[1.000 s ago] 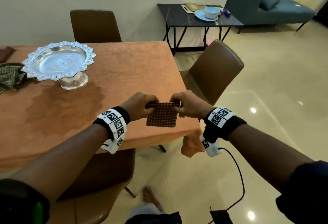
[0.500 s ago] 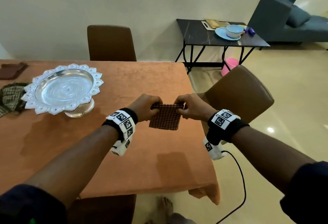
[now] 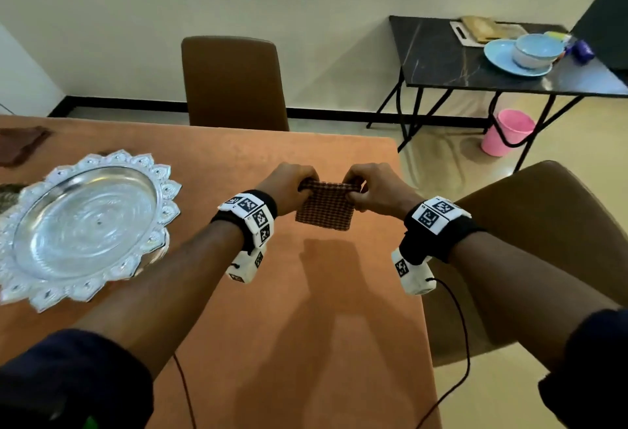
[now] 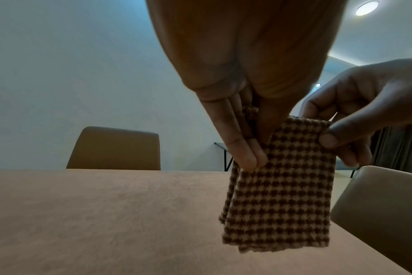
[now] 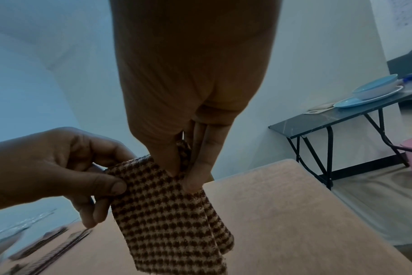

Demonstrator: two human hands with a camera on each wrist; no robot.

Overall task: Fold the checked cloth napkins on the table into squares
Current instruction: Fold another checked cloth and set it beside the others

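Note:
A brown-and-tan checked napkin (image 3: 324, 207), folded into a small thick square, hangs in the air above the orange table (image 3: 306, 309). My left hand (image 3: 292, 187) pinches its top left corner and my right hand (image 3: 368, 190) pinches its top right corner. In the left wrist view the napkin (image 4: 280, 186) hangs down in several layers from the left hand (image 4: 249, 145), with the right hand (image 4: 341, 134) beside it. The right wrist view shows the same napkin (image 5: 169, 219) held between the right hand (image 5: 186, 171) and the left hand (image 5: 101, 186).
An ornate silver pedestal tray (image 3: 81, 224) stands on the table's left. A dark folded cloth (image 3: 20, 143) and a greenish cloth (image 3: 8, 194) lie at the far left edge. Brown chairs stand behind (image 3: 234, 85) and right (image 3: 550, 241) of the table. A black side table (image 3: 475, 68) carries blue dishes; a pink bucket (image 3: 508, 131) sits beneath.
Both hands have carried the folded napkin from the table's near right corner to further over the tabletop; the head view has swung closer to the table. The grip is unchanged.

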